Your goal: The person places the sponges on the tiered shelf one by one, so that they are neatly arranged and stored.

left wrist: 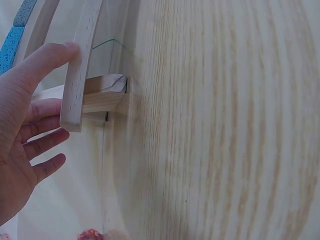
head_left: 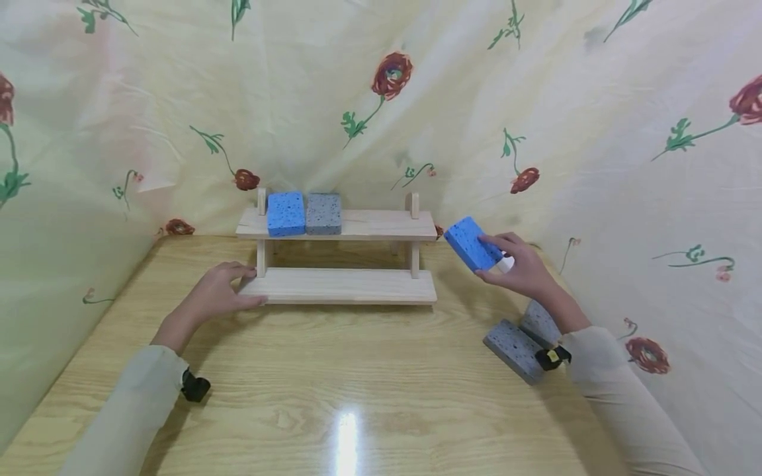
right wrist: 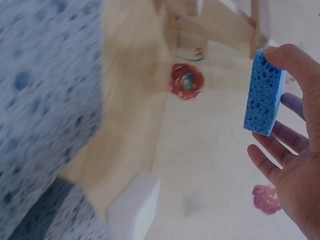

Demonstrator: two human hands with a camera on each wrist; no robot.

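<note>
Pale two-tier wooden shelf (head_left: 339,285), straight-edged; blue, pitted rectangular sponge block (head_left: 467,239). Right hand (head_left: 524,270) pinches the block aloft; left hand (head_left: 219,294) grips the shelf's lower left end.

no readable text, labels, brands, numbers or signs

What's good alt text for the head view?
A right hand pinches a blue sponge beside a two-tier wooden shelf gripped by the left hand. Another blue sponge and a gray sponge sit on top; two gray sponges lie lower right.
</note>
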